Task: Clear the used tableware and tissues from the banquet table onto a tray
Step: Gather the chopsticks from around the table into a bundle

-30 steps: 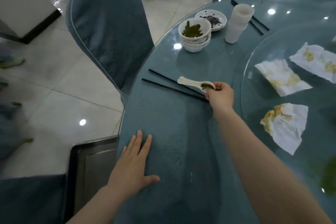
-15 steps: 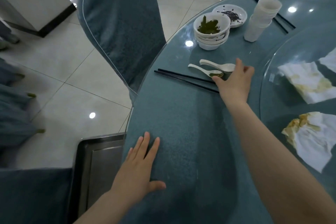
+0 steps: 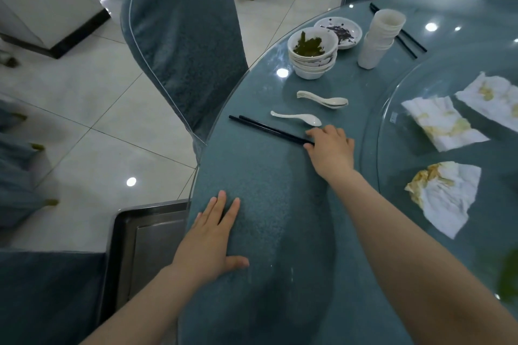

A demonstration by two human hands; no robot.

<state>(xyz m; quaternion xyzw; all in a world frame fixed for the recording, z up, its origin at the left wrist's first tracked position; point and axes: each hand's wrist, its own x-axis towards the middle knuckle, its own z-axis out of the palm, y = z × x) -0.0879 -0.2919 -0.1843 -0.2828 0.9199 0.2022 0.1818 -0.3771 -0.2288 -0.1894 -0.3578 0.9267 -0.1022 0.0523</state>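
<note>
right hand (image 3: 330, 148) is pinching the near tip of the black chopsticks (image 3: 266, 129). they are lying on the table (image 3: 280, 218), long axis running up-left away from the grip. left hand (image 3: 213, 238) is resting flat, farther off.

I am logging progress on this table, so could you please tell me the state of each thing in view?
left hand, flat on the table.
near chopsticks, lying paired.
right hand, fingers curled round their near end.
single spoon, lying alone.
spoon stack, nested.
bowls, stacked, top one holds green scraps.
saucer, soiled with dark scraps.
cups, stacked upright.
tissues, stained, spread on the glass turntable.
tray, partly hidden by the table.
</note>
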